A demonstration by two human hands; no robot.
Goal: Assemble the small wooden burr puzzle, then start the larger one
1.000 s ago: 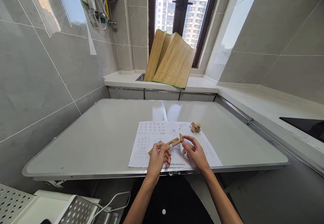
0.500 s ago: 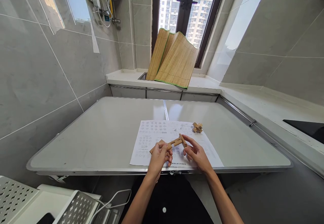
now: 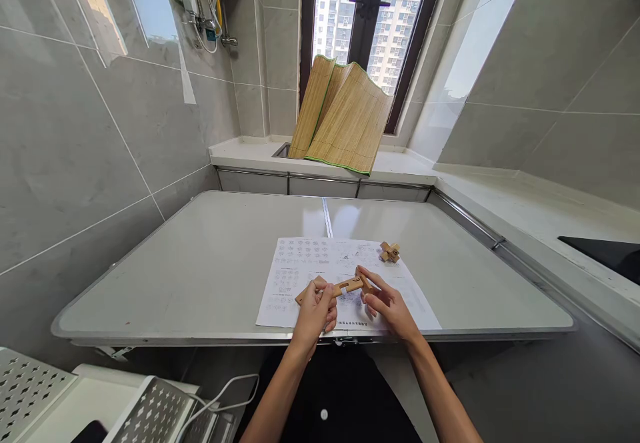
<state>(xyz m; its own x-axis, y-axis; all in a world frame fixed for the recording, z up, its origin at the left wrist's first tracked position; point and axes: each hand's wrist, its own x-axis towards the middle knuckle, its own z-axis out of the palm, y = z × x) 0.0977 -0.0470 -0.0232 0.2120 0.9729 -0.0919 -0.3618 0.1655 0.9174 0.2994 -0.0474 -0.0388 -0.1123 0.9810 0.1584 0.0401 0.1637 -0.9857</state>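
My left hand (image 3: 315, 308) is closed around a notched wooden puzzle stick (image 3: 349, 285), whose cut-out part sticks out to the right. A wooden end also shows to the left of the fingers; whether it is the same stick is hidden. At the right tip, a short wooden crosspiece (image 3: 367, 285) sits between the thumb and fingers of my right hand (image 3: 394, 306). Both hands are just above a printed instruction sheet (image 3: 287, 283) with small line diagrams. On the sheet's far right edge rests an assembled wooden burr puzzle (image 3: 389, 251).
The sheet lies on a white folding table (image 3: 175, 263) with a seam down its middle. Behind it, a bamboo mat (image 3: 350, 116) leans at the window above the white counter (image 3: 250, 156). At lower left stands a perforated white rack (image 3: 155, 409) with a white cable (image 3: 225, 393).
The crosspiece at the stick's right end has turned and tilted in my right fingers, which have closed more around it. My left hand has barely moved.
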